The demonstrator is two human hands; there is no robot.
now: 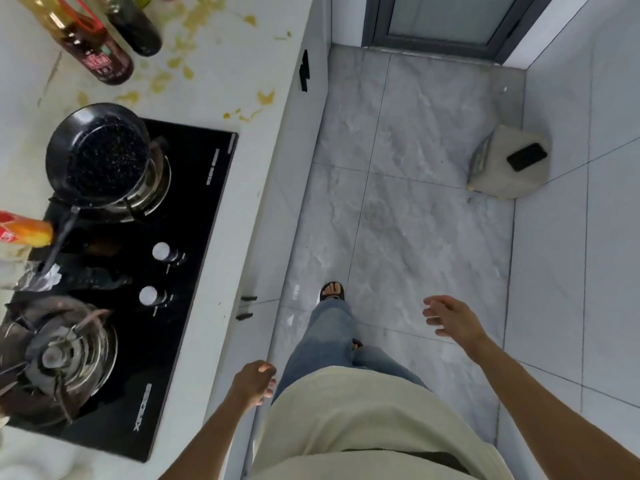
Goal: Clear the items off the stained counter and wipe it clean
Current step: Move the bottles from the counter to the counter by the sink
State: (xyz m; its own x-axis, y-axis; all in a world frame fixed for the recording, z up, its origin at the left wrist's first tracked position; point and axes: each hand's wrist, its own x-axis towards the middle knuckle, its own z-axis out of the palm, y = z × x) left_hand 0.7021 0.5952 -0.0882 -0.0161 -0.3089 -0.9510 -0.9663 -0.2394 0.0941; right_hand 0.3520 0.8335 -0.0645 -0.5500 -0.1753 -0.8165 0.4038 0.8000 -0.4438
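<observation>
Head view looks down on a person standing on the grey floor beside a white counter. The counter runs along the left, and yellow-brown stains are spread over its far part. A big black stove is set into the counter, nearer than the stains. A black pan sits on the far burner, with its handle pointing toward the near side. At the far left, two dark bottles stand close together right among the stains. An orange packet pokes in from the left edge, just beside the pan handle.

Nothing is cleared yet, and no cloth can be seen.

The left hand hangs by the counter's front edge, near the person's leg. Its fingers are loosely curled and it holds nothing. The right hand is out over the floor, well apart from the counter. Its fingers are spread wide and it holds nothing too.

The bottles are tall and thin. If a hand bumps one while grabbing the other, it may tip and spill more mess. The stains may be greasy, so a bottle could slip from the fingers. The pan handle sticks out, and a passing arm could knock the pan off its burner. Wiping before the bottles are gone would leave dirty spots under them.
</observation>
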